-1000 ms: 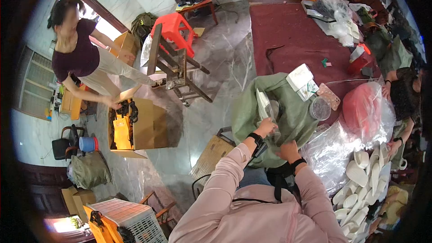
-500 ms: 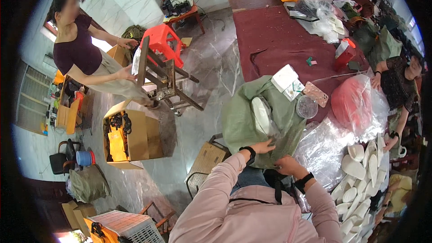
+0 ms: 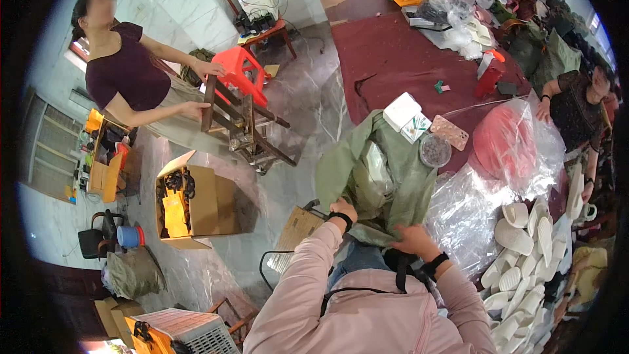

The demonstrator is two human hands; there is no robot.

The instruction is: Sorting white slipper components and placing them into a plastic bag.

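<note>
My left hand (image 3: 342, 212) and my right hand (image 3: 411, 238) both grip the near edge of a green cloth bag (image 3: 401, 172) that lies over the table's edge in front of me. A clear plastic packet (image 3: 376, 168) shows through the bag's open mouth. Both wrists carry dark bands, and my sleeves are pink. A white box (image 3: 401, 111) and a round dark-filled bowl (image 3: 435, 150) sit just beyond the bag.
A dark red table (image 3: 393, 59) stretches ahead. Clear plastic sheets (image 3: 462, 213), a red-filled bag (image 3: 508, 144) and several white soles (image 3: 524, 249) lie right. A seated person (image 3: 576, 98) is far right. At left a person (image 3: 131, 78) holds a wooden chair (image 3: 239, 118); an open cardboard box (image 3: 196, 200) stands on the floor.
The view has tilted. My hands shifted nearer along the green bag's edge, pulling it open. The person at left came closer and took hold of the wooden chair.
</note>
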